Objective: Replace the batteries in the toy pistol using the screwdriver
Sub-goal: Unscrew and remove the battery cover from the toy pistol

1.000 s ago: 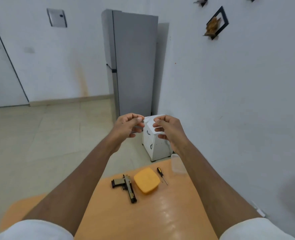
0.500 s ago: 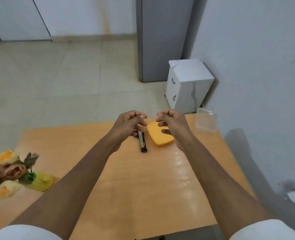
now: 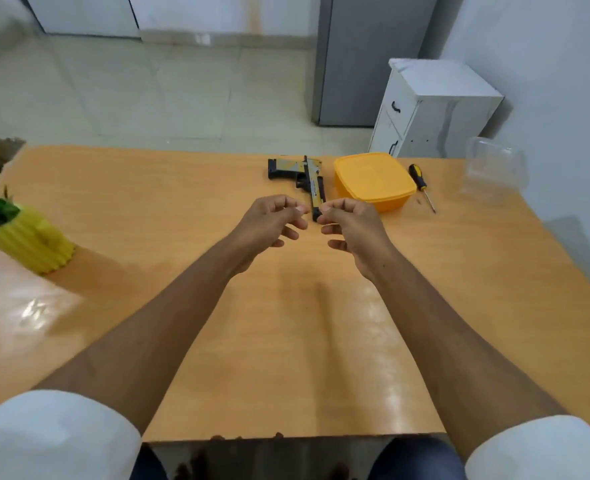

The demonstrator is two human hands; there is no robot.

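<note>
A: Where is the toy pistol (image 3: 305,176) lying?

B: It is lying flat near the far edge of the orange table (image 3: 182,237), grip pointing left, barrel pointing back toward the person. The muzzle end is showing just between the two hands.

A: And the hands?

B: Both are hovering above the tabletop with fingers loosely curled and gripping nothing. The left hand (image 3: 271,223) is bringing thumb and forefinger close together, the right hand (image 3: 350,225) is mirroring it, and a narrow gap is separating their fingertips. Whether either is touching the pistol, I cannot tell.

A: What is crowding the pistol?

B: The yellow lidded container (image 3: 373,180) is sitting just beside it on the right. The screwdriver (image 3: 422,187) is lying right of the container, apart from it, tip pointing toward the near side. A clear plastic tub (image 3: 492,171) is standing near the far right corner.

A: Any room for moving?

B: A wide stretch of bare tabletop is lying under the forearms, running to the near edge. On the left a yellow ribbed pot (image 3: 26,239) holding a plant is standing near the left edge, well apart from the hands. Beyond the far edge, a white cabinet (image 3: 435,109) is standing on the floor against the wall.
</note>
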